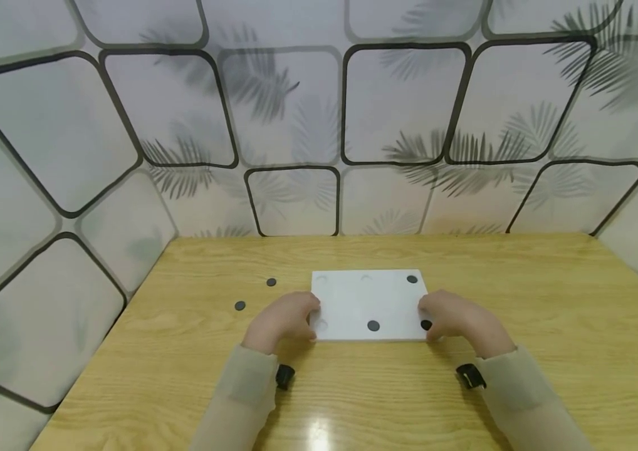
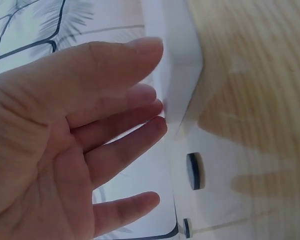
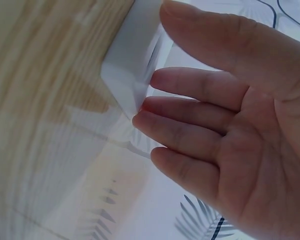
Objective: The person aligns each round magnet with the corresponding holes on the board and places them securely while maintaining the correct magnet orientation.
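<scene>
A white rectangular board (image 1: 370,300) lies flat on the wooden table (image 1: 522,300). Three black discs sit on the board: one at the far right corner (image 1: 412,279), one at the near middle (image 1: 373,326) and one by the near right corner (image 1: 425,324). Its other round recesses look empty. My left hand (image 1: 291,316) touches the board's left edge (image 2: 175,60) with nearly straight fingers (image 2: 140,127), thumb above. My right hand (image 1: 451,316) meets the right edge (image 3: 135,55) the same way, fingertips (image 3: 150,112) against the corner.
Two loose black discs (image 1: 271,282) (image 1: 239,305) lie on the table left of the board; the left wrist view shows one (image 2: 194,171) close beyond my fingers. Patterned walls (image 1: 296,125) close in the table at the back and both sides.
</scene>
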The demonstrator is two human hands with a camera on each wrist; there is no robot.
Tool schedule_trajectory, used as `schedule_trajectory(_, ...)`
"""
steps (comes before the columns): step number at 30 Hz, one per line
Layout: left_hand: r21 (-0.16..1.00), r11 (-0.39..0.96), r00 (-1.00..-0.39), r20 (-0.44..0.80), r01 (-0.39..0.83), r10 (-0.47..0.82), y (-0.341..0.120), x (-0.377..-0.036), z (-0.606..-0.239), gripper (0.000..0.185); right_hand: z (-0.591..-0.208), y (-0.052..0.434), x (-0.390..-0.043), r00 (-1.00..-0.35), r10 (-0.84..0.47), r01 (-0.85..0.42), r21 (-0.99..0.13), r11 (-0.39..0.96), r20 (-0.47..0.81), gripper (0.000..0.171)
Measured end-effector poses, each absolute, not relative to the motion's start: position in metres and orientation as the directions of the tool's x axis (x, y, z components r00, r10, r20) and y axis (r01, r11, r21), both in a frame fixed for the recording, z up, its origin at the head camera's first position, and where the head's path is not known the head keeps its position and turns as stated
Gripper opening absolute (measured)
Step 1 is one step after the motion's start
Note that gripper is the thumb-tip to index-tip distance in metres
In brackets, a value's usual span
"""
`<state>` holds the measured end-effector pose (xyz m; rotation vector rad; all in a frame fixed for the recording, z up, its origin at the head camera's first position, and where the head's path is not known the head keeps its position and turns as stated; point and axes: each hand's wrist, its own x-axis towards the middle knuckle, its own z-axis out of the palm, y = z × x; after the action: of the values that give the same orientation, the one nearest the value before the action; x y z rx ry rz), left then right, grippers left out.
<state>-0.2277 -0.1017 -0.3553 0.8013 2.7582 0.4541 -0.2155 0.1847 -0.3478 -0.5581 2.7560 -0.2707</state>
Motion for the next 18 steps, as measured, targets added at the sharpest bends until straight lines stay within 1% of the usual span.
schedule_trajectory(2, 0.385, 0.813, -0.842, -0.145, 0.437, 0.520, -0.104, -0.227, -0.354, 0.021, -0.348, 0.185, -0.216, -0.873, -0.409, -0.349, -0.245, 0.904, -0.265, 0.024)
schedule_trajectory(5, 0.425, 0.833, -0.879, -0.154, 0.354, 0.451, -0.110, -0.226, -0.352, 0.035, -0.350, 0.186, -0.215, -0.872, -0.419, -0.361, -0.247, 0.899, -0.253, 0.023)
schedule_trajectory(8, 0.442, 0.841, -0.904, -0.135, 0.311, 0.405, -0.121, -0.227, -0.349, 0.045, -0.351, 0.186, -0.215, -0.872, -0.423, -0.361, -0.260, 0.896, -0.245, 0.023)
schedule_trajectory(18, 0.472, 0.849, -0.953, -0.057, 0.238, 0.299, -0.165, -0.228, -0.336, 0.040, -0.350, 0.187, -0.215, -0.872, -0.439, -0.375, -0.281, 0.883, -0.217, 0.025)
